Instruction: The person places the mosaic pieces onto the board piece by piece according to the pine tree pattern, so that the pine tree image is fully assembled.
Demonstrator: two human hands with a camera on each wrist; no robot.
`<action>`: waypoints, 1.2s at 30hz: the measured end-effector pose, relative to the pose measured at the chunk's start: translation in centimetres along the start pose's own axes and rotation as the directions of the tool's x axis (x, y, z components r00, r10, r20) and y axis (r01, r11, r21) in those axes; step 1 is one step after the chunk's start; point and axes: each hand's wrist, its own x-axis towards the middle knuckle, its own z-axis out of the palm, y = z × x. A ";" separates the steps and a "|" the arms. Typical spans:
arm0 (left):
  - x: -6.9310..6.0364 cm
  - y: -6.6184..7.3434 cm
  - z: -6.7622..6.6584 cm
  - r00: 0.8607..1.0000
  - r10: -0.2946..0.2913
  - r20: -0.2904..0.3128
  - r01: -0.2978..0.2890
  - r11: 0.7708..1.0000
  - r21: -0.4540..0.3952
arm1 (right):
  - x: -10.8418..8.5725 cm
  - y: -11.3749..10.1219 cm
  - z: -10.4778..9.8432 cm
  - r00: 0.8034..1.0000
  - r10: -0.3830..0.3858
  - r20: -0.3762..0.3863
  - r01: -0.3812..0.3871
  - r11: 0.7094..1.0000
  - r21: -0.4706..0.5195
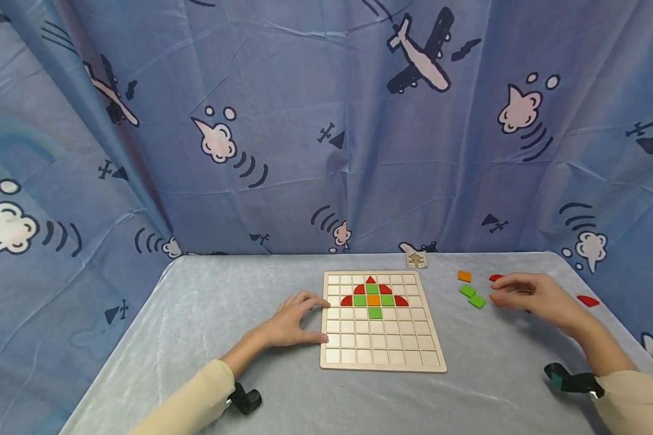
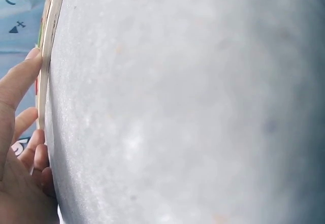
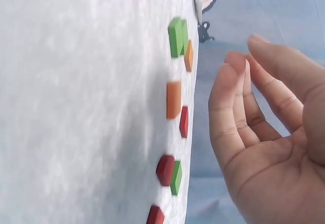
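A pale wooden grid board [image 1: 354, 357] lies flat, with red, green and orange pieces set in a pattern in its upper half. At its left edge my left hand [image 1: 291, 321] rests, thumb and fingertips touching the rim, fingers fairly straight. My right hand [image 1: 541, 300] hovers over loose pieces on the right, and the right wrist view shows nothing between its gently bent fingers [image 3: 223, 89] and thumb. Below it are an orange piece [image 3: 173, 99], a dark red piece [image 3: 165, 170] and a green piece [image 3: 176, 178]. Some of these are hidden by the hand in the head view.
Left of the right hand lie an orange square [image 1: 464, 276] and two green squares [image 1: 472, 295]. A red piece [image 1: 588, 300] lies farther right. Behind the board is a small patterned card [image 1: 416, 260]. A blue printed curtain [image 1: 299, 151] borders the grey-white table [image 1: 196, 338].
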 end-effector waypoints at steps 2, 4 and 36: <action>0.0 0.0 0.0 1.000 -0.002 0.001 0.002 1.000 -0.002 | -0.1 0.4 -0.2 1.000 0.001 -0.006 -0.001 1.000 -0.013; 0.0 0.0 0.0 1.000 -0.002 0.000 0.002 1.000 -0.004 | -0.3 0.7 -0.3 1.000 0.008 -0.010 -0.008 1.000 -0.015; -0.1 0.1 -0.1 1.000 0.016 -0.010 -0.016 1.000 0.008 | -0.2 2.8 -1.2 0.998 0.061 -0.030 -0.061 0.998 -0.016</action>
